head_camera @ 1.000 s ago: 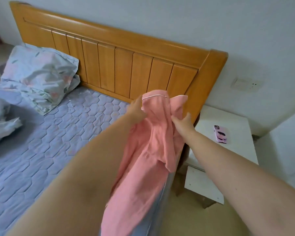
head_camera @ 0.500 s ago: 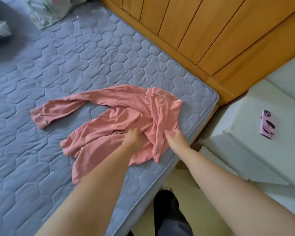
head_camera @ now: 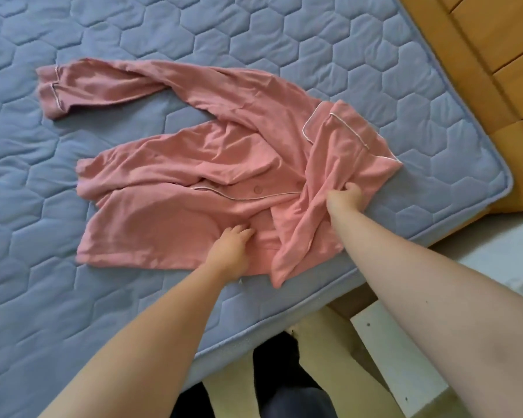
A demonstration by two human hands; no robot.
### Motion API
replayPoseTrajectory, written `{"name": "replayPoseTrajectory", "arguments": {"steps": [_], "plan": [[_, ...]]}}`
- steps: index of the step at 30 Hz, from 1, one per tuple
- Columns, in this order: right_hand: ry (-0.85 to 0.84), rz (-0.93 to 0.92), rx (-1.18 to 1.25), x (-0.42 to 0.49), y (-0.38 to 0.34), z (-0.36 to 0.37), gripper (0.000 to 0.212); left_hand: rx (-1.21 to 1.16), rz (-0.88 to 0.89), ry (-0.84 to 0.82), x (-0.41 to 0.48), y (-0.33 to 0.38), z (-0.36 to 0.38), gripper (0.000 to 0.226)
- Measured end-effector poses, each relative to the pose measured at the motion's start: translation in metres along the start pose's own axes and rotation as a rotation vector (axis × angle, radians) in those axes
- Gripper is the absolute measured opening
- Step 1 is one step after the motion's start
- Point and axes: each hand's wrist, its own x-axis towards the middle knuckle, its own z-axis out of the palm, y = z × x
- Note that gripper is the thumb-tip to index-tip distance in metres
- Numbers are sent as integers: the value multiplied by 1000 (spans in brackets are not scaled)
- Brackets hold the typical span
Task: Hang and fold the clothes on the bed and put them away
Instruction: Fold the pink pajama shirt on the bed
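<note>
A pink pyjama shirt [head_camera: 175, 176] with white piping and buttons lies rumpled on the blue quilted mattress [head_camera: 254, 49], near its right corner. One sleeve stretches out to the upper left. The collar sits at the right, with a twisted fold of fabric running down to the mattress edge. My left hand [head_camera: 231, 241] rests on the shirt's lower front with fingers slightly bent on the cloth. My right hand [head_camera: 343, 196] grips a bunch of fabric just below the collar.
The wooden headboard and bed frame [head_camera: 477, 40] run along the upper right. A white bedside table [head_camera: 405, 366] stands at the lower right beside the mattress edge. My dark trousers [head_camera: 287, 387] show at the bottom, close to the bed side.
A second ago both hands held the shirt up in the air by the headboard. It now lies spread on the mattress, and my hands have shifted along its lower and collar parts.
</note>
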Motion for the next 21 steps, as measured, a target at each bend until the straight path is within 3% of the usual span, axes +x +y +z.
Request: {"name": "replayPoseTrajectory", "arguments": {"steps": [2,3,4,6,8,9,10,12,14,15,18,19,21], "plan": [[-12,-251,-105,-19,-8,6,18,-128,-54,136,-9,-7,-3,53],[-101,-459,-158,-32,-7,10,21,-166,-108,222,-16,-13,-5,46],[-241,-665,-237,-49,-3,14,21,-181,-161,308,-22,-20,-8,39],[-677,-954,-536,-88,5,19,33,-179,-274,450,-38,-39,-12,29],[-1024,-1026,-872,-108,17,18,40,-237,-417,545,-55,-56,-18,30],[-1073,-1044,-931,-113,24,17,40,-288,-493,574,-63,-64,-21,34],[-1037,-1090,-919,-115,29,15,38,-331,-558,600,-70,-71,-24,38],[-755,-1244,-769,-109,42,15,31,-363,-639,672,-80,-82,-27,44],[-407,-1178,-700,-96,46,18,34,-350,-704,733,-84,-91,-29,55],[-324,-1050,-729,-89,42,18,45,-352,-751,735,-84,-95,-30,66],[-420,-652,-853,-71,37,23,88,-424,-842,679,-78,-107,-36,97],[-494,-646,-921,-67,39,25,87,-457,-847,674,-75,-112,-39,102],[-657,-792,-1125,-67,46,30,55,-510,-842,673,-70,-122,-45,105]]}}
